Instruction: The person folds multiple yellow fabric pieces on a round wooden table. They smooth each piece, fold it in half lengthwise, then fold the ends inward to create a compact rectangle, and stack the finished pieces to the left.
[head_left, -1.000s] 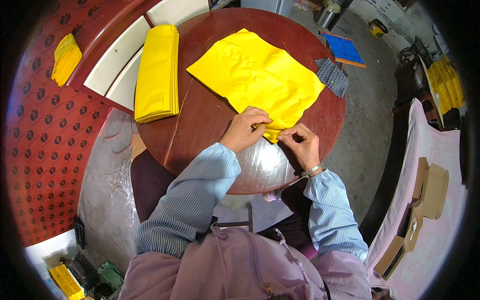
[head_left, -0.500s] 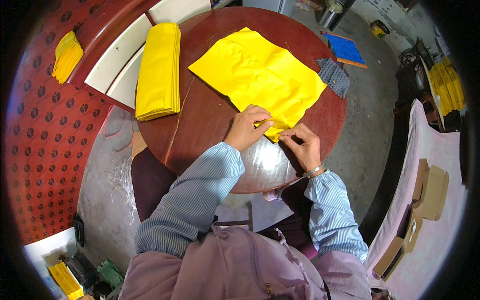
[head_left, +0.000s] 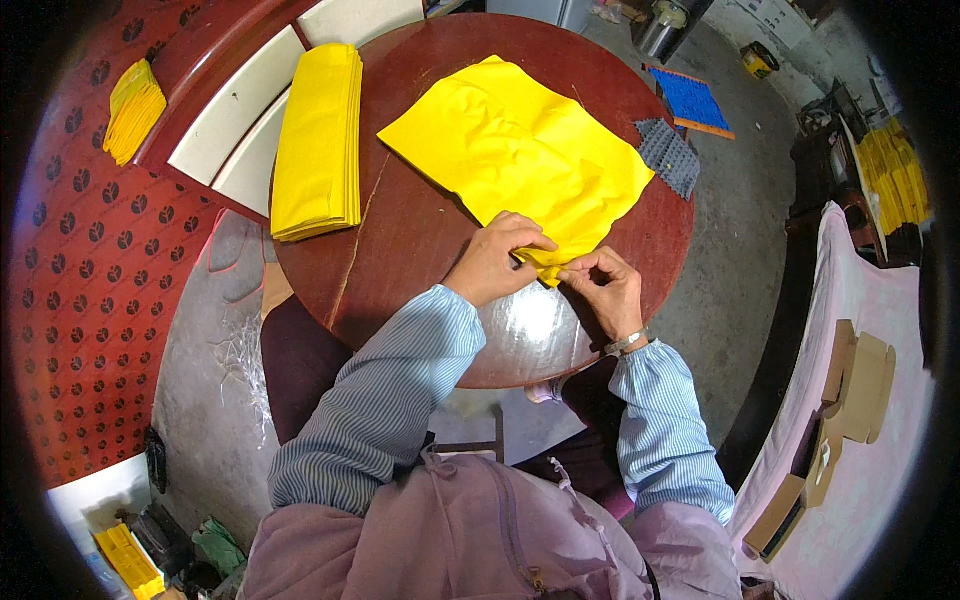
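A creased yellow fabric sheet (head_left: 530, 145) lies spread over a round red-brown table (head_left: 410, 290). Its near corner is bunched up between my two hands. My left hand (head_left: 495, 258) has thumb and fingers closed on the gathered cloth at the sheet's near edge. Beside it, my right hand (head_left: 608, 290) pinches the tip of that same corner. Whether anything small is caught inside the bunched corner cannot be made out. Left of the sheet, a neat stack of folded yellow fabric (head_left: 318, 140) lies along the table's edge.
A grey studded mat (head_left: 667, 157) overhangs the table's right edge, close to a blue panel (head_left: 692, 98) with an orange edge. Opened cardboard boxes (head_left: 838, 420) rest on a pink-white cloth at right. Another yellow bundle (head_left: 135, 112) sits on the red patterned surface at left.
My left hand's thumb and fingers have shifted slightly on the cloth, and the pinched corner is more gathered. The right hand stays in nearly the same place; the sheet has hardly moved.
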